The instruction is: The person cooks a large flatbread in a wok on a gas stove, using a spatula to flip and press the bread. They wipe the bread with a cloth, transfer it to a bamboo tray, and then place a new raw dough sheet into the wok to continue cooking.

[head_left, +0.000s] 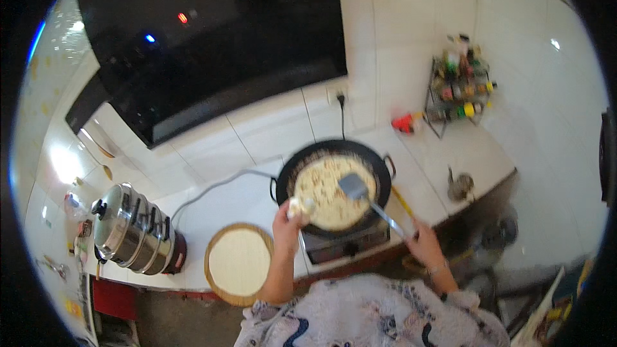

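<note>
A large pale flatbread with brown spots lies in a black two-handled wok. My right hand is closed round the handle of a metal spatula. The spatula's grey blade rests over the right part of the flatbread; whether it touches is hard to tell. At the wok's near left rim, my left hand pinches a small whitish lump, blurred and partly covered by the fingers.
The wok stands on a black cooker. To the left are a round wooden board with a pale cover or sheet and a stacked steel steamer. At the right stand a spice rack and a small metal pot.
</note>
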A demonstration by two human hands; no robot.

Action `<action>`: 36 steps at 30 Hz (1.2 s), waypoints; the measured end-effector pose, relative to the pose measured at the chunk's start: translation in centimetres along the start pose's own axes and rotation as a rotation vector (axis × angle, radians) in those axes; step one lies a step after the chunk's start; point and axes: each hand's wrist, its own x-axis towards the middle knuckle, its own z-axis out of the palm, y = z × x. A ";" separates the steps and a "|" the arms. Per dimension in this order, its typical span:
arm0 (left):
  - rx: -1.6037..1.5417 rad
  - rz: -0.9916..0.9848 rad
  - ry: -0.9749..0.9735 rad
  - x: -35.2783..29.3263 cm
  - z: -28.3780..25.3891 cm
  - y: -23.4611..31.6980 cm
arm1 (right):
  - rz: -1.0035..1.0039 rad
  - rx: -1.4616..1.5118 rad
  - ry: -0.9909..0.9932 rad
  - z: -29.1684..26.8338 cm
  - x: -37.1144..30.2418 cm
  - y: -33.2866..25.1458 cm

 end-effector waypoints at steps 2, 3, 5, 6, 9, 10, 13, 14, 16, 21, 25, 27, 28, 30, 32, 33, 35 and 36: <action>-0.032 -0.024 -0.045 -1.1 -0.5 0.4 | -0.103 0.060 0.191 -0.6 -0.2 -2.1; -0.096 -0.032 -0.056 -2.1 -1.4 0.5 | -0.115 0.203 0.238 -0.7 -0.6 -4.1; -0.160 -0.123 -0.031 -4.0 -2.9 0.9 | -0.088 0.366 0.161 0.1 -1.5 -7.5; -0.190 -0.198 -0.069 -4.5 -4.1 0.5 | -0.074 0.450 0.061 0.7 -1.9 -9.4; -0.228 -0.357 -0.179 -6.1 -3.7 -1.0 | 0.037 0.752 -0.209 6.6 -2.6 -10.4; -0.259 -0.372 -0.275 -6.9 -3.3 -0.9 | 0.219 0.881 -0.326 7.4 -2.7 -11.8; -0.312 -0.432 -0.375 -8.4 -3.1 -0.7 | 0.267 1.002 -0.323 9.4 -3.9 -14.0; -0.269 -0.436 -0.396 -8.9 -3.5 -0.6 | 0.265 0.977 -0.305 9.5 -4.7 -14.5; -0.207 -0.421 -0.419 -10.3 -4.0 -0.8 | 0.275 0.918 -0.233 8.8 -6.7 -14.9; 0.049 -0.431 -0.478 -14.8 -3.3 0.7 | 0.428 1.021 0.130 7.7 -13.3 -15.9; 0.056 -0.438 -0.514 -16.2 -7.4 -3.1 | 0.454 0.993 0.136 10.9 -17.1 -15.5; 0.085 -0.532 -0.647 -17.9 -7.1 -2.6 | 0.488 1.035 0.109 9.4 -19.9 -16.2; 0.091 -0.585 -0.695 -18.6 -7.1 -2.5 | 0.508 1.004 0.147 9.5 -21.3 -15.9; 0.056 -0.711 -0.785 -20.2 -6.0 -2.8 | 0.534 0.977 0.261 9.3 -24.3 -14.8; 0.066 -0.805 -0.912 -21.3 -4.9 -3.1 | 0.519 0.975 0.376 7.9 -27.0 -14.8; 0.102 -0.778 -0.994 -22.3 -4.4 -3.3 | 0.556 0.959 0.385 7.0 -28.3 -14.9; 0.157 -0.702 -1.167 -24.6 -2.8 -3.8 | 0.613 0.918 0.405 4.5 -30.5 -14.8; 0.106 -0.730 -1.170 -26.1 -1.8 -4.5 | 0.648 0.869 0.419 3.4 -31.7 -14.7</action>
